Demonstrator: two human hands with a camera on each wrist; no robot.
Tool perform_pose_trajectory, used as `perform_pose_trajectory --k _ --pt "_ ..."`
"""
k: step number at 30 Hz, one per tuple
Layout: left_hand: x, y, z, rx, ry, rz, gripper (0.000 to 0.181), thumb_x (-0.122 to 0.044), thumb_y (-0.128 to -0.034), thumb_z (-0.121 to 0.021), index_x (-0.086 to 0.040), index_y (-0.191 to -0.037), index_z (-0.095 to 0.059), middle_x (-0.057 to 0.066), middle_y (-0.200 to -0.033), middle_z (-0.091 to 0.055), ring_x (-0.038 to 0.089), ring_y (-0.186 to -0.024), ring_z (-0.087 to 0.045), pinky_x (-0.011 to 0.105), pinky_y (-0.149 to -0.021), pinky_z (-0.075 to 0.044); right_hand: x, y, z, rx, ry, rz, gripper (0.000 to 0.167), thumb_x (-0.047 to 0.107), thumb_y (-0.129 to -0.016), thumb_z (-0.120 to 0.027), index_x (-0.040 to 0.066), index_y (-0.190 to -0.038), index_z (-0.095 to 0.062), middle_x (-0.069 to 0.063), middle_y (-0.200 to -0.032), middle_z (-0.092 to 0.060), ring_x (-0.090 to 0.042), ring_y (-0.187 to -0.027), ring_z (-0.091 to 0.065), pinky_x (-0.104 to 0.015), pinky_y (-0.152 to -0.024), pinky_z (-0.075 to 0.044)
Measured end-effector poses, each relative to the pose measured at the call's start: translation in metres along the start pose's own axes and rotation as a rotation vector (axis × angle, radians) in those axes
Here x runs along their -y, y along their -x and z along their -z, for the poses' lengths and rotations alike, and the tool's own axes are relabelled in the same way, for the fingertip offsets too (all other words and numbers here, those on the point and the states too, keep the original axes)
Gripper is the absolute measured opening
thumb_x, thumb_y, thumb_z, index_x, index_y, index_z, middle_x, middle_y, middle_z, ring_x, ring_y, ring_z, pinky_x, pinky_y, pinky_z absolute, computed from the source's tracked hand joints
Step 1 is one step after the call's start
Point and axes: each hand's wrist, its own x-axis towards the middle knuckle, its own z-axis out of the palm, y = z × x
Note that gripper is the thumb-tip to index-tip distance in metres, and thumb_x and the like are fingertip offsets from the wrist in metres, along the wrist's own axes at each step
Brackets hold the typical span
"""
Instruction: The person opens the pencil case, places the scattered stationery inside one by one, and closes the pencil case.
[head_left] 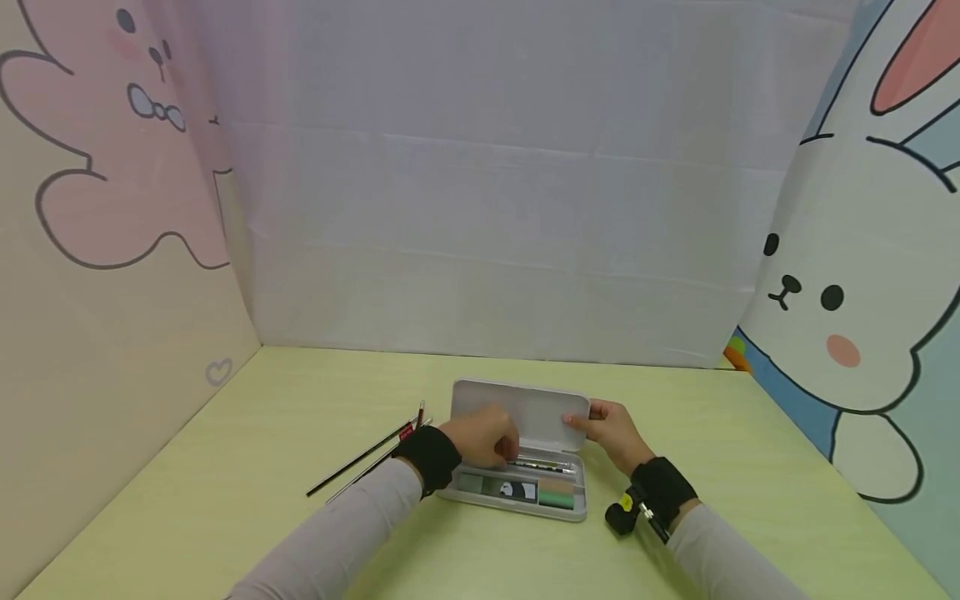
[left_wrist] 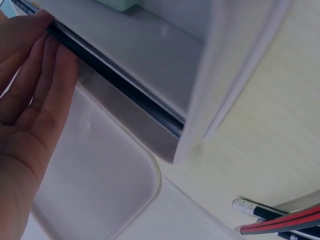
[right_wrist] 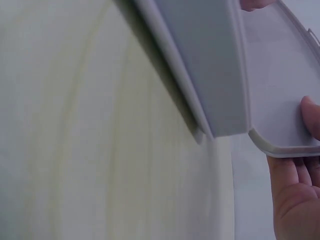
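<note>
Your left grip (head_left: 483,435) pinches a slender, glossy dark pencil (left_wrist: 120,86), its long axis running lengthwise along the case (head_left: 517,509), pointing rightward from that grip. Your right grip (head_left: 613,432) holds the smooth, round-cornered lid (head_left: 532,417) by its edge. Left of your left grip, more pencils (head_left: 360,458) lie on the worktop (head_left: 300,400).

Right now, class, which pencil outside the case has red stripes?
The red-and-grey pencil, crossing in front of dark pencils that show no red stripes.
</note>
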Motion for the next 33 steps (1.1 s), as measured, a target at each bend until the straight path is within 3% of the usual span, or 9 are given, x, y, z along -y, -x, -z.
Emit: perform_pose_trajectory --k 8,17,24,29,33 --pt "0.004 -0.001 -0.003 -0.014 0.009 0.008 0.010 0.000 -0.0785 -0.073 -0.005 -0.087 -0.074 0.005 -0.083 -0.073 0.004 -0.071 -0.062 0.012 -0.066 -0.047 0.000 0.000 0.000 0.010 -0.005 0.005 0.043 0.015 -0.088 -0.069 -0.012 -0.120 -0.059 -0.011 -0.106 -0.073 -0.010 -0.092 -0.067 -0.035 -0.088 -0.055" --pt "0.004 0.012 0.007 -0.053 -0.019 0.064 0.008 -0.010 -0.0806 -0.074 -0.007 -0.088 -0.073 0.001 -0.082 -0.068 0.004 -0.072 -0.052 0.017 -0.067 -0.044 -0.001 -0.001 0.002 0.020 -0.014 0.002 0.044 0.015 -0.088 -0.068 -0.012 -0.121 -0.058 -0.008 -0.105 -0.073 -0.007 -0.089 -0.066 -0.031 -0.085 -0.055" --pt "0.014 0.038 0.020 -0.122 0.016 0.135 0.015 -0.015 -0.0811 -0.075 -0.008 -0.094 -0.072 0.000 -0.087 -0.069 0.007 -0.077 -0.055 0.021 -0.072 -0.048 -0.002 0.000 0.001 0.022 -0.013 0.000 0.044 0.015 -0.088 -0.068 -0.012 -0.121 -0.058 -0.009 -0.106 -0.073 -0.006 -0.090 -0.066 -0.030 -0.085 -0.056" --pt "0.032 0.067 0.033 -0.198 0.048 0.150 0.021 -0.013 -0.0802 -0.075 -0.004 -0.099 -0.071 0.008 -0.095 -0.071 0.018 -0.084 -0.063 0.028 -0.076 -0.053 -0.001 0.000 0.001 0.023 -0.012 0.000 0.043 0.015 -0.088 -0.069 -0.012 -0.121 -0.059 -0.008 -0.106 -0.073 -0.005 -0.089 -0.066 -0.029 -0.084 -0.055" --pt "0.050 0.089 0.039 -0.225 0.059 0.174 0.024 -0.011 -0.0816 -0.074 -0.002 -0.104 -0.070 0.014 -0.099 -0.070 0.024 -0.086 -0.064 0.029 -0.074 -0.052 -0.001 0.000 0.002 0.018 -0.009 0.001 0.043 0.015 -0.088 -0.069 -0.012 -0.121 -0.059 -0.007 -0.105 -0.073 -0.005 -0.089 -0.066 -0.029 -0.084 -0.056"
